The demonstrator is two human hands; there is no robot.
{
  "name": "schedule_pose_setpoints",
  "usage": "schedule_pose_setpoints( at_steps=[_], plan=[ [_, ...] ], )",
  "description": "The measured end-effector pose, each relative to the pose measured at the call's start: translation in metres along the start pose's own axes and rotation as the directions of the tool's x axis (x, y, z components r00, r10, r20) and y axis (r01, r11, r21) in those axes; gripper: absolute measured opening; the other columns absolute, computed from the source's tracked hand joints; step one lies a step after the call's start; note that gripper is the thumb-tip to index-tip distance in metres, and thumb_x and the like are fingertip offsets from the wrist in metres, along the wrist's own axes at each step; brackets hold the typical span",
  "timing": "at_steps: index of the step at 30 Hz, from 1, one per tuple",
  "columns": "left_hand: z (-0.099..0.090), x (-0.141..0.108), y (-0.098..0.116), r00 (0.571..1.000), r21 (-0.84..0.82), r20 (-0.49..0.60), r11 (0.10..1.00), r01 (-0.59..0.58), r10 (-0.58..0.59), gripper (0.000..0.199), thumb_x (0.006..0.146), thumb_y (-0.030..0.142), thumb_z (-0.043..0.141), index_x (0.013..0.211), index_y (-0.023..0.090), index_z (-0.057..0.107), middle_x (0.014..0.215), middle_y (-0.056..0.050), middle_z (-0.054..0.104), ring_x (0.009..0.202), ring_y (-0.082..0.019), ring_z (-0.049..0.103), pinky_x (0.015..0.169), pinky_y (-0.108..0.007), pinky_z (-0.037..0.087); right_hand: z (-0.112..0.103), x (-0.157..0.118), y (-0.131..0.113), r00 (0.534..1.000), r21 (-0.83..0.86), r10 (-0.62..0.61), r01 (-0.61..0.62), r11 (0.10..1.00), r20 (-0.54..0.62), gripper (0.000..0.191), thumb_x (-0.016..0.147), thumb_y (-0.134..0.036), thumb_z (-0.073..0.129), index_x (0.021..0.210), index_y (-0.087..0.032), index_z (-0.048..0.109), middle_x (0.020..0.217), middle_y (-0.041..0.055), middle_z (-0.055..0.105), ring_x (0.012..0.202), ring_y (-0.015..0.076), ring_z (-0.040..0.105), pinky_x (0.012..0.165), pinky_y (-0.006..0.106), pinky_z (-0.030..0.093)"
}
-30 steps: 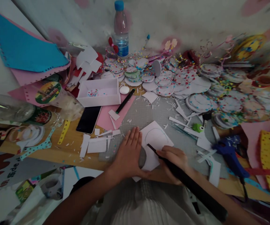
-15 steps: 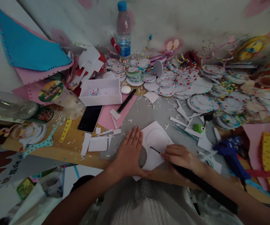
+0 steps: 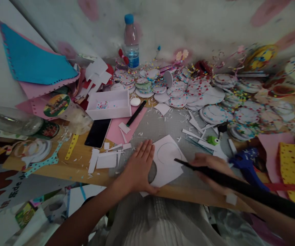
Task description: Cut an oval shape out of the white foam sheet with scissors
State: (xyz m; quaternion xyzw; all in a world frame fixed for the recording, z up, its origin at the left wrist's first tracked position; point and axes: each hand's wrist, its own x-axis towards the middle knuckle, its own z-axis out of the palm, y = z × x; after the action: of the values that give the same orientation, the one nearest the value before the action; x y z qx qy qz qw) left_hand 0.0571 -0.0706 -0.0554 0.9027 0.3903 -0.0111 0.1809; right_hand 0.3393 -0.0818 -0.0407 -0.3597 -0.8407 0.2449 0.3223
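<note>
My left hand lies flat with its fingers stretched out, pressing the left side of a white sheet. A round grey patch, seemingly a hole in that sheet, shows beside the thumb. Higher on the sheet a thin circular outline is visible. My right hand is closed around a long black pen-like tool with a narrow dark tip. The tip is over the sheet's right part, near the circle's edge; I cannot tell whether it touches.
A grey mat with white scraps lies beyond the sheet. Farther back stand stacked decorated discs and a water bottle. To the left are a white box and a phone; a blue glue gun is on the right.
My right hand has moved right with the black tool, whose tip has left the middle of the sheet near the circle's lower edge. My left hand stays flat on the sheet.
</note>
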Motion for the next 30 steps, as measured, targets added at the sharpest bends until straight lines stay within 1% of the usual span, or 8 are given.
schedule_pose_setpoints(
  at_steps=[2, 5, 9, 13, 17, 22, 25, 30],
  plan=[
    [-0.008, 0.003, -0.007, 0.993, -0.004, 0.058, 0.995, -0.101, 0.101, 0.131, 0.052, 0.072, 0.064, 0.147, 0.000, 0.011, 0.156, -0.025, 0.005, 0.145, -0.033, -0.001, 0.117, -0.048, 0.004, -0.005, -0.009, -0.003, 0.975, -0.025, 0.130, -0.137, 0.990, -0.180, 0.019, 0.088, -0.022, 0.052, 0.105, -0.028, 0.056, 0.077, 0.0049, 0.065, 0.062, 0.0215, 0.063, 0.050, 0.033, 0.048],
    [-0.018, 0.010, -0.015, 0.949, -0.044, 0.124, 0.957, -0.286, 0.289, 0.127, 0.051, 0.065, 0.070, 0.148, 0.005, 0.012, 0.157, -0.021, 0.009, 0.146, -0.031, 0.006, 0.117, -0.046, 0.010, 0.000, -0.017, -0.010, 0.903, 0.015, 0.288, -0.299, 0.954, -0.320, 0.015, 0.085, -0.026, 0.059, 0.101, -0.026, 0.057, 0.084, 0.0058, 0.066, 0.070, 0.0223, 0.065, 0.056, 0.033, 0.052],
    [-0.031, 0.020, -0.021, 0.871, -0.071, 0.142, 0.883, -0.465, 0.470, 0.102, 0.062, 0.041, 0.069, 0.147, 0.008, 0.023, 0.154, -0.018, 0.023, 0.143, -0.027, 0.021, 0.117, -0.042, 0.018, 0.025, -0.019, -0.022, 0.798, 0.206, 0.506, -0.462, 0.863, -0.327, 0.014, 0.086, -0.030, 0.060, 0.098, -0.024, 0.057, 0.085, 0.0038, 0.064, 0.073, 0.0194, 0.063, 0.058, 0.029, 0.053],
    [-0.041, 0.029, -0.023, 0.895, -0.030, 0.114, 0.902, -0.430, 0.430, 0.082, 0.071, 0.025, 0.058, 0.145, 0.008, 0.029, 0.154, -0.016, 0.026, 0.144, -0.024, 0.021, 0.117, -0.039, 0.017, 0.046, -0.013, -0.029, 0.762, 0.273, 0.549, -0.478, 0.835, -0.344, 0.017, 0.086, -0.030, 0.061, 0.100, -0.024, 0.055, 0.082, 0.0019, 0.061, 0.069, 0.0172, 0.060, 0.054, 0.026, 0.051],
    [-0.035, 0.038, -0.028, 0.923, -0.004, 0.095, 0.927, -0.375, 0.373, 0.098, 0.072, 0.052, 0.060, 0.149, 0.010, 0.016, 0.157, -0.015, 0.012, 0.146, -0.024, 0.008, 0.118, -0.042, 0.006, 0.053, 0.002, -0.025, 0.764, 0.291, 0.530, -0.446, 0.846, -0.368, 0.016, 0.085, -0.029, 0.062, 0.097, -0.024, 0.054, 0.082, 0.0017, 0.059, 0.068, 0.0169, 0.059, 0.054, 0.027, 0.051],
    [-0.018, 0.044, -0.035, 0.985, 0.042, 0.086, 0.987, -0.153, 0.149, 0.123, 0.062, 0.079, 0.051, 0.148, 0.002, 0.009, 0.156, -0.021, 0.003, 0.146, -0.030, 0.000, 0.116, -0.047, -0.002, 0.050, 0.008, -0.015, 0.779, 0.168, 0.469, -0.441, 0.882, -0.417, 0.017, 0.084, -0.026, 0.061, 0.097, -0.023, 0.052, 0.082, 0.0018, 0.059, 0.068, 0.0174, 0.059, 0.053, 0.027, 0.050],
    [-0.011, 0.042, -0.035, 0.995, 0.062, 0.034, 0.993, -0.097, 0.095, 0.129, 0.058, 0.089, 0.043, 0.148, 0.002, 0.011, 0.156, -0.022, 0.004, 0.146, -0.031, 0.001, 0.115, -0.047, -0.006, 0.051, 0.002, -0.019, 0.838, -0.009, 0.358, -0.397, 0.918, -0.413, 0.016, 0.082, -0.022, 0.060, 0.096, -0.022, 0.052, 0.077, 0.0011, 0.059, 0.062, 0.0166, 0.058, 0.050, 0.026, 0.048],
    [-0.003, 0.041, -0.030, 0.997, 0.093, -0.054, 0.994, -0.052, 0.058, 0.130, 0.059, 0.092, 0.035, 0.148, -0.001, 0.013, 0.156, -0.023, 0.006, 0.146, -0.032, 0.004, 0.115, -0.047, -0.007, 0.064, 0.003, -0.027, 0.933, -0.093, 0.214, -0.250, 0.964, -0.289, 0.022, 0.078, -0.018, 0.059, 0.099, -0.023, 0.053, 0.073, 0.0008, 0.059, 0.058, 0.0163, 0.059, 0.050, 0.026, 0.048]
  ],
)
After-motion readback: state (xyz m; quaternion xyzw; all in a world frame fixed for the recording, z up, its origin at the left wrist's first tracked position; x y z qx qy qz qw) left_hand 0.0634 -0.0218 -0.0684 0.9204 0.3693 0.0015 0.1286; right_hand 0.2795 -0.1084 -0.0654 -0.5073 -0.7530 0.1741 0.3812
